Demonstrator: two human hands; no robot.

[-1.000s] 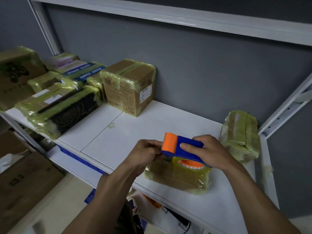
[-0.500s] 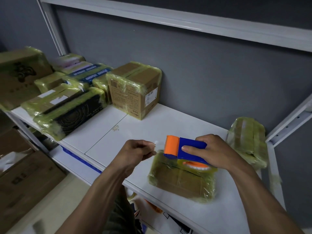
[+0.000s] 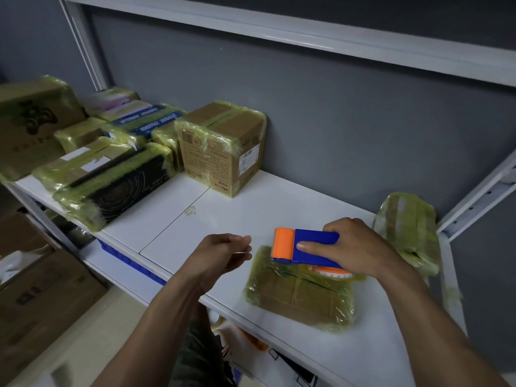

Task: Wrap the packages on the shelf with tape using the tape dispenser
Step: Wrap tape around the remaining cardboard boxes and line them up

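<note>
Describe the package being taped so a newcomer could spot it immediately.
On the white shelf, look to the front edge at the right. A flat tape-wrapped package lies there by itself. It alone sits beneath the blue-and-orange tape dispenser that the right hand grips.

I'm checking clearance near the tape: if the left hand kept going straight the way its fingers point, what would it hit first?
Most likely the orange end of the tape dispenser, which the right hand holds over the package. Depth is unclear.
</note>
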